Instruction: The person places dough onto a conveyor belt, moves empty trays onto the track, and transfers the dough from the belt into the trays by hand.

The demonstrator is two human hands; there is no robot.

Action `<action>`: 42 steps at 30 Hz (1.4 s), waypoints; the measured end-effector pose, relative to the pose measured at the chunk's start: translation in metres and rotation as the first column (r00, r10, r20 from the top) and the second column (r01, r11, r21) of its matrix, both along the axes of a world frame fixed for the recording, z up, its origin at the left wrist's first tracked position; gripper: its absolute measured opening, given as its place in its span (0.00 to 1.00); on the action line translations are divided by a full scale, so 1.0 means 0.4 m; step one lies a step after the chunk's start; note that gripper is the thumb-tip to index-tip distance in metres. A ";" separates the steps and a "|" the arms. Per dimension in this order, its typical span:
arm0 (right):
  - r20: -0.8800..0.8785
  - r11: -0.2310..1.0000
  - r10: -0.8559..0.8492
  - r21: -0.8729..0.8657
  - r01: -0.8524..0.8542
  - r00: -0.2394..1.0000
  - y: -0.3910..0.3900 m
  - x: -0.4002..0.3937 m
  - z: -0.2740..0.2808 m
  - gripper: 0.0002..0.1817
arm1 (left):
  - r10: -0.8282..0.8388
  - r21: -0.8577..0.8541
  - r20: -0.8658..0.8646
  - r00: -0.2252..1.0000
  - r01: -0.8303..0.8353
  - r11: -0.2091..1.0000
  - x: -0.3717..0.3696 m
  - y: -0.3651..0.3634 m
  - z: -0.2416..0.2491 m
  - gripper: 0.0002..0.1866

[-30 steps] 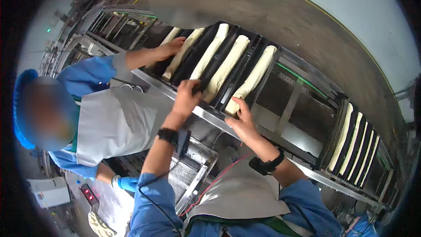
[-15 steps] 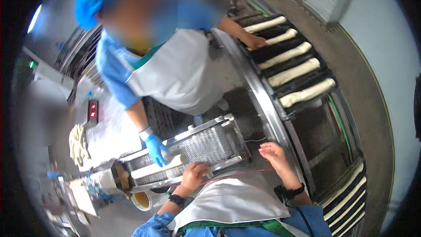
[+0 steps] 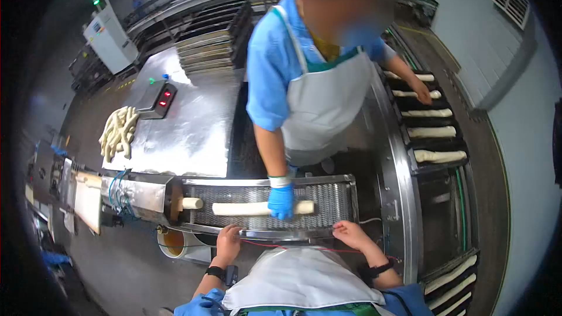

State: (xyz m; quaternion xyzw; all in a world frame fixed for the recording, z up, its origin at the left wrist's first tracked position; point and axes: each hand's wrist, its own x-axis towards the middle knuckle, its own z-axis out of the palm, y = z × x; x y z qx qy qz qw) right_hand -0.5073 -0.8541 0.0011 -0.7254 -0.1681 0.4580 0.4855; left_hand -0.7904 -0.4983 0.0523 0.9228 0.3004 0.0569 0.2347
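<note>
Since a moment ago the view has swung away from the tray line toward the mesh conveyor, both of the person's hands have settled at its near rail, and the co-worker's gloved hand now rests on a full dough log where before it reached toward the machine mouth. At far left a heap of dough pieces lies on the steel table, near a small scale with red digits. Next comes the machine outlet, with a short dough stub just emerging onto the mesh belt. The left hand rests curled on the near rail, holding nothing that can be seen. The long dough log lies flat along the belt, and the co-worker's blue-gloved hand presses down on its right part. The right hand sits loose and empty at the rail's right end, well apart from the log. Further right, black trays carry shaped logs, and the co-worker's bare hand touches one. The step in hand looks like waiting to take the log off the belt; the next move would call for both hands to reach over the rail, lift the soft log evenly along its length, and carry it right to an empty tray channel without stretching it.
</note>
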 end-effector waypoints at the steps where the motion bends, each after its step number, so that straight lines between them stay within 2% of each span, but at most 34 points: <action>1: 0.025 0.999 -0.021 -0.031 0.022 0.999 -0.003 -0.023 -0.006 0.17 | 0.017 0.005 0.003 1.000 -0.017 1.000 -0.024 0.017 0.001 0.20; 5: 0.104 0.973 -0.156 -0.154 0.171 0.982 -0.077 -0.104 -0.025 0.18 | 0.086 0.067 0.018 0.996 -0.087 0.994 -0.096 0.083 -0.034 0.28; 7: 0.128 0.939 -0.259 -0.199 0.281 0.957 -0.126 -0.149 -0.040 0.17 | 0.126 0.103 0.020 0.992 -0.127 0.987 -0.099 0.113 -0.009 0.31; 12: 0.118 0.805 -0.515 -0.272 0.527 0.849 -0.251 -0.269 -0.119 0.12 | 0.184 0.187 0.018 0.983 -0.184 0.965 -0.095 0.212 -0.018 0.43; 13: 0.110 0.781 -0.549 -0.287 0.555 0.829 -0.261 -0.284 -0.120 0.12 | 0.175 0.221 0.053 0.983 -0.182 0.958 -0.092 0.239 -0.036 0.36; 15: 0.089 0.731 -0.609 -0.322 0.601 0.788 -0.279 -0.305 -0.124 0.11 | 0.103 0.265 -0.098 0.990 -0.074 0.961 -0.076 0.294 -0.055 0.33; 20: 0.018 0.677 -0.703 -0.289 0.676 0.711 -0.310 -0.342 -0.125 0.10 | -0.106 0.239 -0.086 0.991 0.124 0.963 -0.037 0.327 -0.062 0.30; 21: 0.004 0.665 -0.720 -0.280 0.692 0.693 -0.320 -0.398 -0.125 0.10 | -0.146 0.240 -0.078 0.986 0.161 0.957 -0.061 0.319 -0.055 0.30; 24: -0.040 0.697 -0.700 -0.260 0.668 0.713 -0.313 -0.394 -0.135 0.10 | -0.174 0.136 -0.025 0.984 0.176 0.975 -0.015 0.285 -0.023 0.28; 27: -0.057 0.710 -0.679 -0.304 0.635 0.732 -0.289 -0.384 -0.115 0.10 | -0.233 0.121 0.056 0.971 0.225 0.967 0.008 0.251 -0.042 0.28; 28: -0.051 0.737 -0.657 -0.252 0.627 0.752 -0.286 -0.385 -0.107 0.10 | -0.265 0.102 0.061 0.962 0.258 0.961 0.027 0.227 -0.022 0.30; 30: -0.027 0.784 -0.609 -0.176 0.596 0.793 -0.293 -0.374 -0.124 0.11 | -0.334 0.078 0.010 0.943 0.332 0.940 0.053 0.194 -0.032 0.30; 31: 0.022 0.793 -0.582 -0.203 0.574 0.813 -0.290 -0.362 -0.144 0.13 | -0.379 0.068 -0.018 0.925 0.379 0.923 0.072 0.181 -0.035 0.31; 32: 0.066 0.799 -0.556 -0.233 0.554 0.829 -0.292 -0.359 -0.157 0.15 | -0.410 0.078 0.016 0.912 0.407 0.910 0.077 0.161 -0.029 0.30; 35: 0.117 0.806 -0.544 -0.202 0.556 0.831 -0.274 -0.356 -0.108 0.14 | -0.513 0.128 0.085 0.854 0.501 0.856 0.092 0.135 -0.053 0.32; 42: 0.128 0.779 -0.557 -0.261 0.569 0.821 -0.302 -0.376 -0.107 0.15 | -0.441 0.099 0.031 0.897 0.437 0.894 0.086 0.165 -0.013 0.30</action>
